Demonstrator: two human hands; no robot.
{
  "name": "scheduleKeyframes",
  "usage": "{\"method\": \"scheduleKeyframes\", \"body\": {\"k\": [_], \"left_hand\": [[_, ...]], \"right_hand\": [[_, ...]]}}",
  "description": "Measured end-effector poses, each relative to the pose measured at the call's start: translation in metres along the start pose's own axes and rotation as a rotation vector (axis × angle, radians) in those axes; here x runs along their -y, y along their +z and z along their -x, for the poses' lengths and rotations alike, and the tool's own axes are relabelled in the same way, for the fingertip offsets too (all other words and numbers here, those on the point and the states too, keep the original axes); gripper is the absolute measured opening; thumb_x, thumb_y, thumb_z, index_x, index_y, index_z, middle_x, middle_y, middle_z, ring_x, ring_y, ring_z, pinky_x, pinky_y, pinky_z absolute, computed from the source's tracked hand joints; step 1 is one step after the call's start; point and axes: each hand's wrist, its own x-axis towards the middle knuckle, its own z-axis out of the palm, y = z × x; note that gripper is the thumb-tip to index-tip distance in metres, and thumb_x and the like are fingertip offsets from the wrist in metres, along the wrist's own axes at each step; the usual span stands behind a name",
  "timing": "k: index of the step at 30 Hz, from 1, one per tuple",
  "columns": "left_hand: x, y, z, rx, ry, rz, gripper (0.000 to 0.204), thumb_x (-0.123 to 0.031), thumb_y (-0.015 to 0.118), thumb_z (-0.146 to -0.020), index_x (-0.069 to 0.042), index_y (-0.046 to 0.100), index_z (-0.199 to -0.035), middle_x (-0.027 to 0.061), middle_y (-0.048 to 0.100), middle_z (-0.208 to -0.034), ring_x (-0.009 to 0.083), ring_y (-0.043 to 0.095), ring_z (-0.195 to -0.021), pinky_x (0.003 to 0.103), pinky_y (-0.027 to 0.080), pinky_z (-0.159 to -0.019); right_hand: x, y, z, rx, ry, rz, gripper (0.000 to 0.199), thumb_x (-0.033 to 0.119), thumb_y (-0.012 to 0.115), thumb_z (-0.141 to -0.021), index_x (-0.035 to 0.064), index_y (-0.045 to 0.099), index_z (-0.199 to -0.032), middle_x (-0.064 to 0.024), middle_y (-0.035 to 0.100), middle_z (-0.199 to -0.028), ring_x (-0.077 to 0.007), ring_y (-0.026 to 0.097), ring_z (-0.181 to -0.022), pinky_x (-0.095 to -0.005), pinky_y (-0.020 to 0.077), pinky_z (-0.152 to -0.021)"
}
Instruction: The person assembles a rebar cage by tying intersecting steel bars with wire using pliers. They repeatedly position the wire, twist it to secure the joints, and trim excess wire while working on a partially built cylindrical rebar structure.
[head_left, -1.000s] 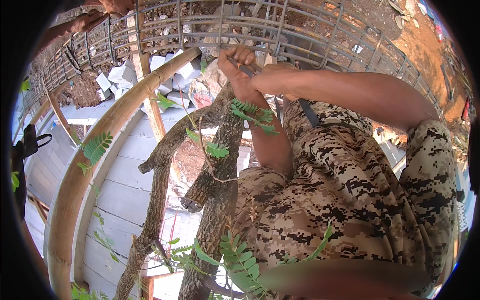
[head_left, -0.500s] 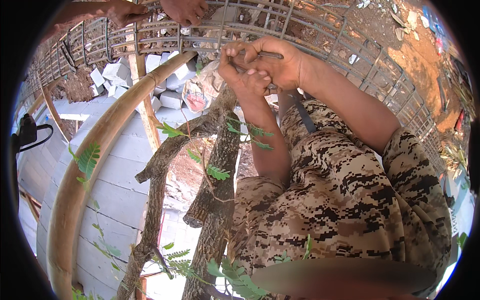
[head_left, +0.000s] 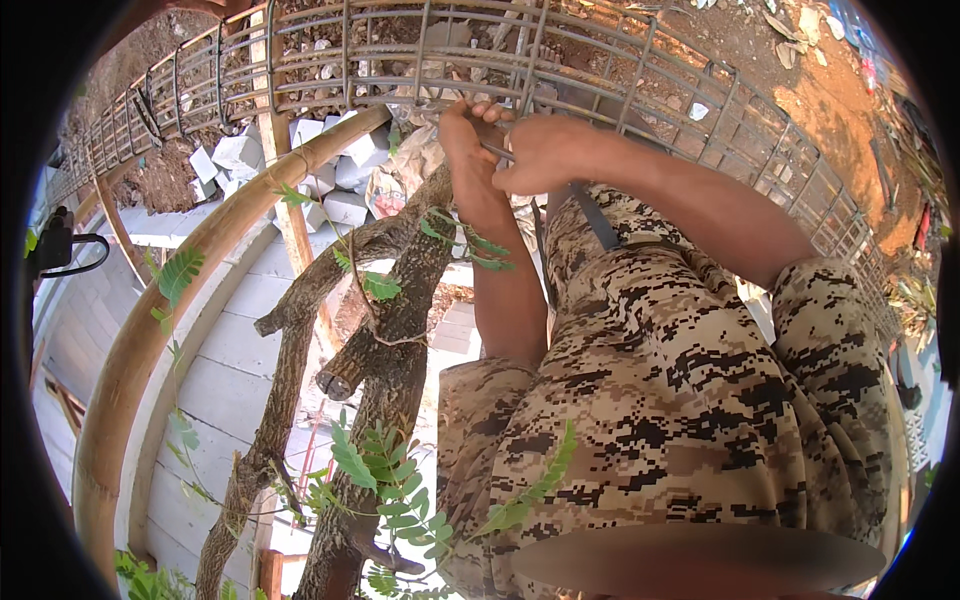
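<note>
head view, both hands (head_left: pixel 505 150) gripping a thin rod (head_left: pixel 497 152) at rebar cage (head_left: pixel 640 90), white blocks (head_left: pixel 240 155) left

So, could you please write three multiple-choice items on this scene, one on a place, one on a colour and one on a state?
1. Where are both hands working?
A. at the steel bar cage
B. on the bamboo pole
C. on the white blocks

2. What colour are the blocks lying on the ground below?
A. red
B. white
C. black

3. How does the right hand stand?
A. open and flat
B. hanging free
C. closed around a thin tool

Answers:
1 A: the left hand and right hand meet at the steel bar cage, away from the bamboo pole.
2 B: the blocks are white.
3 C: its fingers curl around a thin tool.
</note>
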Motion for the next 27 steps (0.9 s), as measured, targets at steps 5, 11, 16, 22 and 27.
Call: {"method": "scheduleKeyframes", "body": {"k": [5, 11, 16, 22, 27], "left_hand": [[0.013, -0.013, 0.02, 0.016, -0.056, -0.078, 0.026, -0.02, 0.042, -0.099, -0.009, 0.039, -0.077, 0.0014, 0.044, -0.063, 0.0161, 0.042, -0.057, 0.034, 0.042, -0.061], [0.02, -0.03, 0.027, 0.176, 0.033, 0.178, 0.039, -0.043, 0.054, -0.097, -0.005, 0.047, -0.09, 0.0041, 0.047, -0.068, 0.0178, 0.048, -0.064, 0.035, 0.044, -0.065], [0.05, -0.017, 0.058, 0.398, 0.356, 0.843, 0.044, -0.029, 0.065, -0.089, 0.003, 0.052, -0.116, 0.0095, 0.051, -0.08, 0.0212, 0.05, -0.077, 0.03, 0.044, -0.07], [0.005, -0.024, 0.022, 0.439, 0.005, 0.592, 0.019, -0.013, 0.058, -0.084, -0.01, 0.042, -0.073, 0.0003, 0.039, -0.064, 0.0115, 0.035, -0.053, 0.028, 0.033, -0.047], [-0.006, -0.04, -0.004, 0.323, -0.178, 0.13, 0.026, -0.013, 0.053, -0.08, -0.012, 0.034, -0.063, -0.0014, 0.033, -0.059, 0.0104, 0.027, -0.048, 0.028, 0.026, -0.044]], "right_hand": [[0.028, 0.087, 0.02, -0.442, 0.188, 0.002, 0.057, 0.025, 0.056, -0.087, -0.0152, 0.045, -0.126, -0.032, 0.055, -0.12, -0.043, 0.059, -0.11, -0.0508, 0.0535, -0.085], [0.01, 0.062, 0.0, -0.145, 0.086, -0.389, 0.054, 0.019, 0.064, -0.086, -0.0111, 0.045, -0.126, -0.0212, 0.059, -0.103, -0.0289, 0.063, -0.087, -0.0422, 0.0522, -0.064], [0.012, 0.069, -0.024, 0.395, 0.01, -1.73, 0.023, 0.014, 0.061, -0.093, 0.0061, 0.051, -0.113, -0.0054, 0.054, -0.08, -0.0147, 0.053, -0.068, -0.0321, 0.0443, -0.057], [0.0, 0.066, -0.024, 0.381, -0.091, -1.849, 0.044, 0.042, 0.066, -0.093, 0.0032, 0.058, -0.112, -0.0047, 0.061, -0.089, -0.0127, 0.062, -0.079, -0.0298, 0.0523, -0.061], [0.005, 0.042, 0.011, -0.03, 0.138, -0.885, 0.089, 0.073, 0.057, -0.083, -0.0136, 0.061, -0.103, -0.0241, 0.067, -0.097, -0.0322, 0.068, -0.094, -0.0401, 0.0594, -0.071]]}}
